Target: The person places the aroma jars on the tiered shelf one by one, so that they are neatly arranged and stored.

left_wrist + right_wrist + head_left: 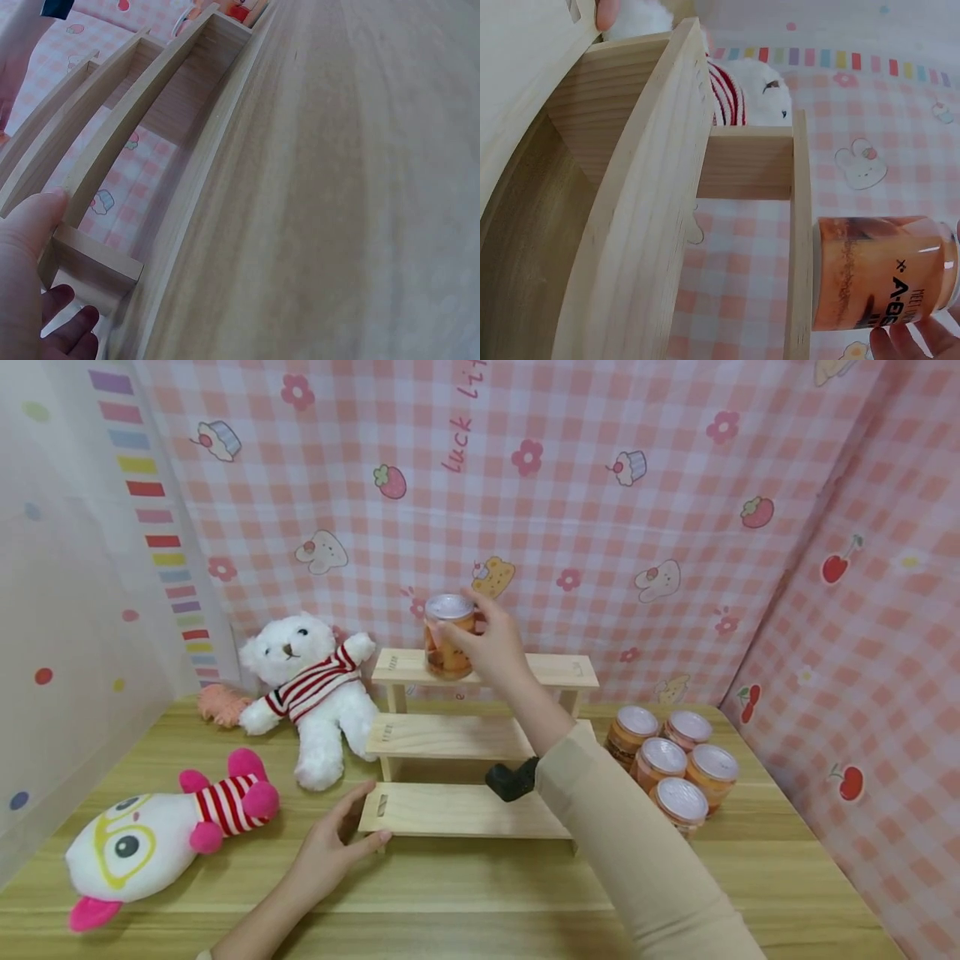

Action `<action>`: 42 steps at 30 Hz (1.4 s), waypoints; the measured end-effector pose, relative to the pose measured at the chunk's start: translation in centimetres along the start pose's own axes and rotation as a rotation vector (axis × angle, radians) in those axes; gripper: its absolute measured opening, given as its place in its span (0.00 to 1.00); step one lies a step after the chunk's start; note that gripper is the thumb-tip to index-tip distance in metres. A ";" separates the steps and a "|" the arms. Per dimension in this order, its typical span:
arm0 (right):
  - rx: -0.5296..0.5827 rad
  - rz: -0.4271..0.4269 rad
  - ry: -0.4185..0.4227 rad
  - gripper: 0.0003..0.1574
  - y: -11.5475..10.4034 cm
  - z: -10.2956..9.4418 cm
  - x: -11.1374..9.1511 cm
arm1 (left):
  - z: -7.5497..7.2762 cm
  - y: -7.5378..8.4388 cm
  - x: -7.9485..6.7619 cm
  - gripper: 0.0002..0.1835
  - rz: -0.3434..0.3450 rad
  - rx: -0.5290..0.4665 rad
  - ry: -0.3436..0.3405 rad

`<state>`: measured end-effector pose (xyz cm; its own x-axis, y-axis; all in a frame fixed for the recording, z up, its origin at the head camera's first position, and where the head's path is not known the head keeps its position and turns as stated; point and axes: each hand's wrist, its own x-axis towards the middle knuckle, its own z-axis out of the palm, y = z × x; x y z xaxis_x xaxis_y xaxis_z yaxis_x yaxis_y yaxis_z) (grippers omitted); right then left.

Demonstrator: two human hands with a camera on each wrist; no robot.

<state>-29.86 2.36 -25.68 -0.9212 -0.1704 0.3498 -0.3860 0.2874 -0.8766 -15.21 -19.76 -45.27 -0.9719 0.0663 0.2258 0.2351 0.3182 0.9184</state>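
Observation:
An orange can with a clear lid (pixel 448 639) stands upright at the top step of a three-step wooden rack (pixel 450 810). My right hand (pixel 491 639) grips the can near its lid, thumb on one side and fingers on the other. In the right wrist view the can (pixel 881 274) has its base right at the top board, with fingertips (pixel 900 345) curled on its side. At the lowest step's left end, my left hand (pixel 333 847) holds the rack's edge between thumb and fingers. The left wrist view shows its thumb (pixel 34 217) on the board's front edge.
Several similar cans (pixel 660 758) stand grouped right of the rack. A white teddy bear (pixel 315 693) leans at its left, with a pink-and-white plush toy (pixel 142 847) lying nearer. A pink checked cloth (pixel 525 527) hangs behind. The right wrist's black strap mount (pixel 513 779) overlaps the lower steps.

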 end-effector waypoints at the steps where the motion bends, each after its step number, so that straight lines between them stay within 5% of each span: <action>1: 0.002 -0.005 0.002 0.42 0.0 -0.1 -0.1 | 0.0 0.0 0.0 0.39 0.001 -0.001 0.000; 14: 0.020 -0.181 0.104 0.37 0.0 -1.2 -4.8 | 0.0 -0.1 0.1 0.39 0.029 0.006 0.007; 24: 0.084 -0.274 0.090 0.33 0.7 -3.8 -9.7 | 0.0 0.0 0.1 0.39 0.023 0.001 0.006; 42: -0.054 -0.223 0.162 0.35 4.7 -10.0 -16.6 | 0.0 -0.1 0.0 0.40 0.021 0.010 0.006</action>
<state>-16.86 15.93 -32.28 -0.8076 -0.0835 0.5837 -0.5777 0.3103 -0.7550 -15.23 -19.77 -45.33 -0.9667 0.0672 0.2470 0.2552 0.3266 0.9101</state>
